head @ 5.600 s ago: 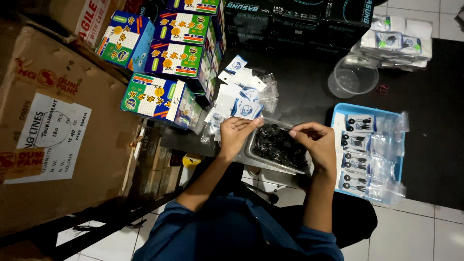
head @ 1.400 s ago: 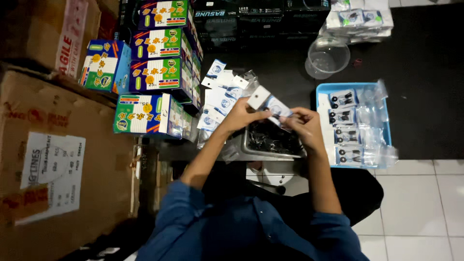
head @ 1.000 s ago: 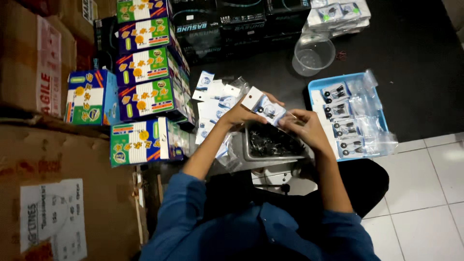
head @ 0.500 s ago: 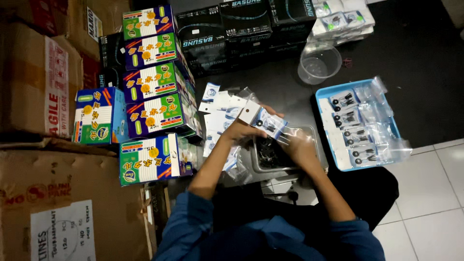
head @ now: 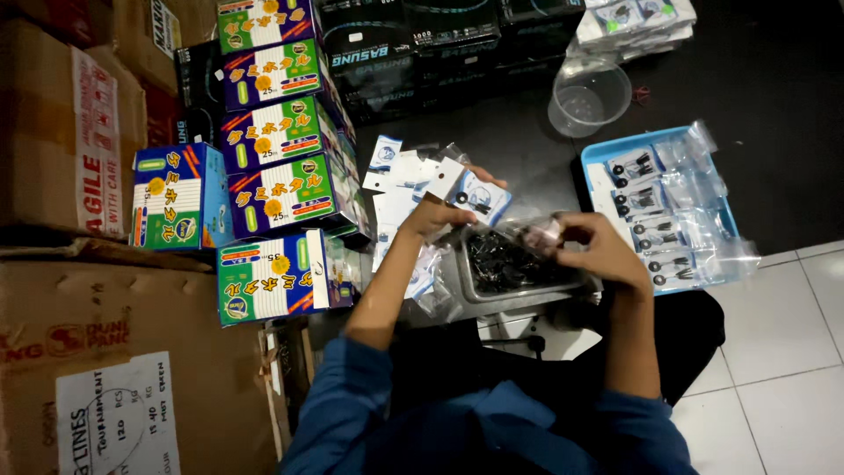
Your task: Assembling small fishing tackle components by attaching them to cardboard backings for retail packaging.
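Keep the left hand point(head: 437, 214) pinched on the white-and-blue backing card point(head: 475, 195) above the far-left corner of the metal tray point(head: 519, 286) while the right hand point(head: 598, 251), fingers curled over the tray's right edge apparently around one small black part, seats it squarely.

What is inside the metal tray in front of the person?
The metal tray holds a heap of small dark parts. The right hand covers its right end, hiding what lies beneath.
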